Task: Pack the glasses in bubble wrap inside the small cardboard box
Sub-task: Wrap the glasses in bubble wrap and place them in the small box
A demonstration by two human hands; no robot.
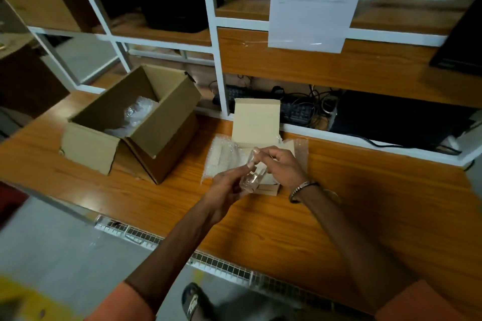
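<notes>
A clear drinking glass (251, 176) is held tilted between both hands, just above the small cardboard box (268, 186). My left hand (227, 187) grips its lower part, thumb up on the side. My right hand (280, 167) pinches its rim from the right. The small box's pale lid (257, 122) stands open behind. A sheet of bubble wrap (221, 159) lies spread under the box. My hands hide most of the box's inside.
A larger open cardboard box (156, 122) with bubble wrap (138, 112) inside sits to the left on the wooden table (365, 203). Behind stand white-framed shelves (221, 65), with a keyboard and cables (300, 109). A paper sheet (313, 0) hangs above.
</notes>
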